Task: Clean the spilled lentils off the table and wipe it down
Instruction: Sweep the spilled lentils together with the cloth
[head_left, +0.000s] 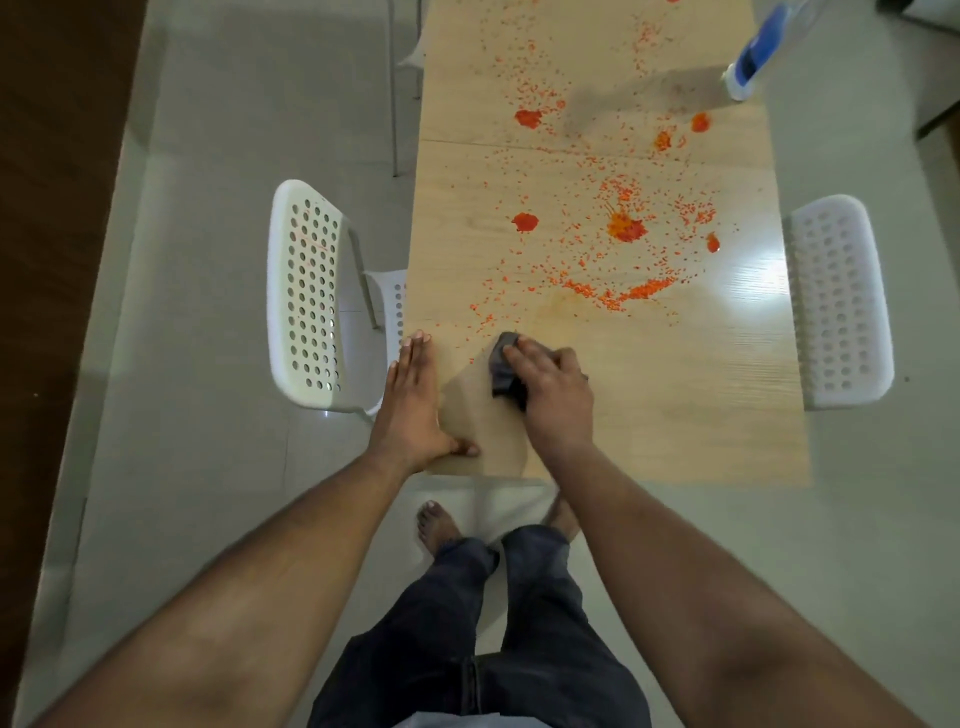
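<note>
Orange lentils lie scattered over the long light wooden table, with several red-orange blobs among them, such as the red-orange blob. My right hand presses a dark grey cloth on the table near its front end, fingers curled over it. My left hand lies flat with straight fingers along the table's left front edge, thumb on the tabletop. The strip of table around my hands shows hardly any lentils.
A white perforated chair stands at the table's left side and another white chair at its right. A blue and white spray bottle stands at the far right of the table. My bare feet are on the pale tiled floor.
</note>
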